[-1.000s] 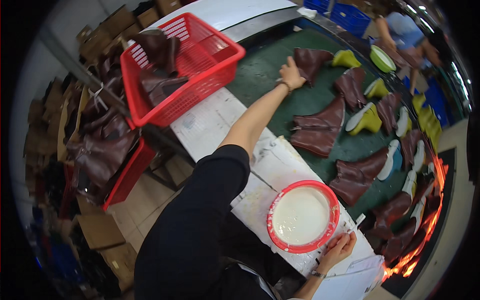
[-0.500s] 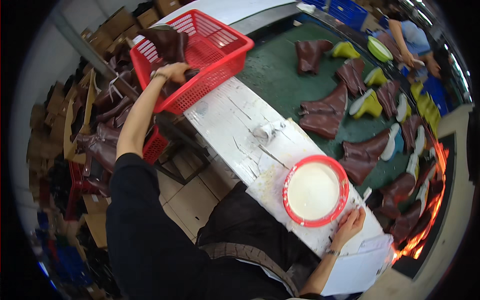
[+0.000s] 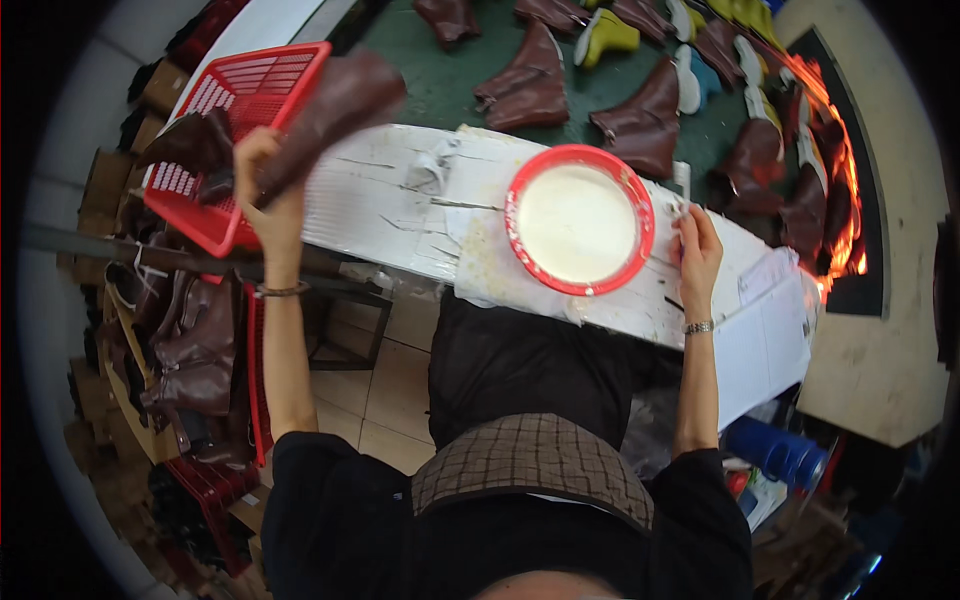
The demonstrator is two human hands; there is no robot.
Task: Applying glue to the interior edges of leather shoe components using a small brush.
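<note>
My left hand [image 3: 262, 180] is closed round a brown leather boot upper [image 3: 340, 115], raised beside the red basket and blurred by motion. More brown boot uppers [image 3: 205, 145] lie in that red basket [image 3: 300, 62]. On the white work board [image 3: 375, 205] stands a red-rimmed bowl [image 3: 645, 215] of creamy white liquid [image 3: 578, 222]. To the right of the bowl my right hand [image 3: 702, 255] pinches a slim white brush-like tool [image 3: 682, 178], its tip pointing away from me.
Several brown boots [image 3: 525, 80] and yellow-green boot lasts [image 3: 606, 38] lie on the green belt [image 3: 400, 50], running toward a glowing orange heater opening [image 3: 830, 130]. A crumpled white cloth [image 3: 428, 170] rests on the board. Boots [image 3: 195, 350] fill a box at left; a blue bottle [image 3: 775, 452] lies lower right.
My left hand has lifted a boot upper out of the red basket and brought it rightward over the board's edge. The view has turned; my right hand still holds the white tool by the bowl.
</note>
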